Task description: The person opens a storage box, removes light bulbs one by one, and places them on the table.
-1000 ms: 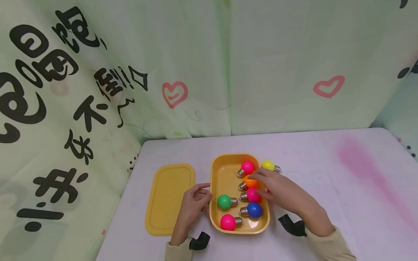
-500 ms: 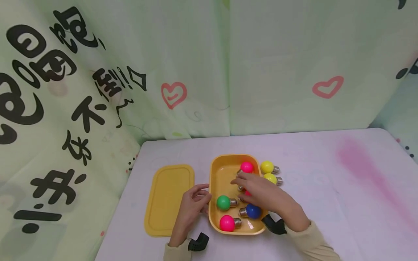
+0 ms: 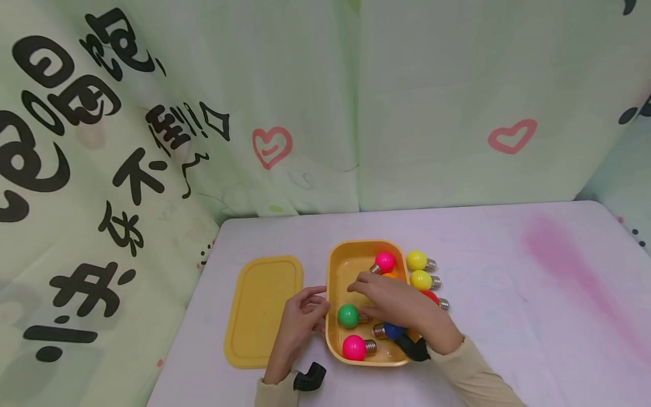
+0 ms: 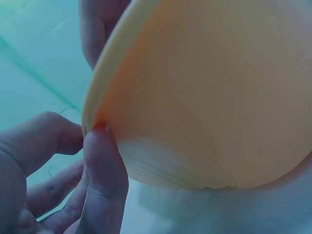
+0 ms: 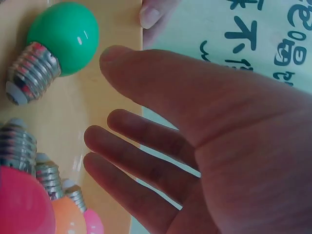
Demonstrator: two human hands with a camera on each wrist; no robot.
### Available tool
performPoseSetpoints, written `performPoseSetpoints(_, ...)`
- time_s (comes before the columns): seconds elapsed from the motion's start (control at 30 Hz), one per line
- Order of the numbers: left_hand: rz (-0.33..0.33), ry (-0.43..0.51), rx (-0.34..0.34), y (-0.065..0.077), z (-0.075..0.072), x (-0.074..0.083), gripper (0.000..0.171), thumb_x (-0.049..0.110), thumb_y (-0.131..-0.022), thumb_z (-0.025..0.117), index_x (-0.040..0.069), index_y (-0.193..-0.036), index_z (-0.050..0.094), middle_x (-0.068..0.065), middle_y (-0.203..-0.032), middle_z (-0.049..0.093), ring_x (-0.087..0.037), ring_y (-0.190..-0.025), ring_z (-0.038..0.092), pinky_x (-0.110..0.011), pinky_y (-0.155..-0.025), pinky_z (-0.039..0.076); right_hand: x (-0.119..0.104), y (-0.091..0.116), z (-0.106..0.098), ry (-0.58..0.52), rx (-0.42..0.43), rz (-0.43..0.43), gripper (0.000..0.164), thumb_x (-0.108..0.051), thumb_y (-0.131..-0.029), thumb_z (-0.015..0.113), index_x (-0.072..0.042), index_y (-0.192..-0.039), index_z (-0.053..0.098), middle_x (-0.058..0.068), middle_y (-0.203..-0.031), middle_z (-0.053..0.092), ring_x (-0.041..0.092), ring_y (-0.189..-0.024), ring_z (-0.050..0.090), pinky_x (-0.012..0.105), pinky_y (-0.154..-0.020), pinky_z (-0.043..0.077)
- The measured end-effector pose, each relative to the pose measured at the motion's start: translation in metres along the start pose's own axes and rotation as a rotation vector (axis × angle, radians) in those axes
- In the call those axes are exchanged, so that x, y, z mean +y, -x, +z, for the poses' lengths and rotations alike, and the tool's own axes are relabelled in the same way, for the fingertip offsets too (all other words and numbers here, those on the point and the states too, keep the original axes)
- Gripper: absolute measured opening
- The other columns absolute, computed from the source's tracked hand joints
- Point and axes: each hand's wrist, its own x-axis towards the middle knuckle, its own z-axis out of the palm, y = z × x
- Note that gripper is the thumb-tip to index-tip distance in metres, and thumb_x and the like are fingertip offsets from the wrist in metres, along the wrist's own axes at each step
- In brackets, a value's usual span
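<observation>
A yellow plastic box (image 3: 351, 245) holds several small light bulbs. The left hand (image 3: 302, 319) rests against its left side, thumb and fingertips touching the rim and outer wall (image 4: 209, 97). Over the middle of the box the right hand (image 3: 394, 302) reaches palm down, holding nothing. In the right wrist view its fingers are spread, with the thumb close to a green bulb (image 5: 63, 39). A pink bulb (image 5: 24, 202) and an orange bulb (image 5: 68, 214) lie nearby. A blue bulb (image 3: 394, 330) is partly covered by the right wrist; another pink bulb (image 3: 354, 347) lies at the front.
Outside the box's right side lie two yellow bulbs (image 3: 417, 260) and a red bulb (image 3: 430, 297). A flat yellow lid (image 3: 263, 311) lies left of the box. The table (image 3: 508, 316) meets a pale green curtain (image 3: 432, 113) with hearts and black lettering behind.
My right hand has moved left from the box's right edge to over its middle, uncovering a yellow and a red bulb outside. The left hand has stayed at the rim.
</observation>
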Motion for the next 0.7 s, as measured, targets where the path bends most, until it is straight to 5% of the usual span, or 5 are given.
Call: performPoseSetpoints(0.7,0.01,0.006,-0.004,-0.002,0.0,-0.002,0.044,0.018,-0.093,0.07,0.005,-0.132,0.059,-0.008,-0.101,0.064,-0.015,-0.076,0.064,-0.025,-0.059,0.057,-0.002,-0.022,0.014,-0.025,-0.116,-0.031,0.04,-0.027,-0.086,0.077,-0.013,-0.123,0.069,0.0,-0.099,0.065,0.006,-0.079,0.054,0.019,-0.075,0.054)
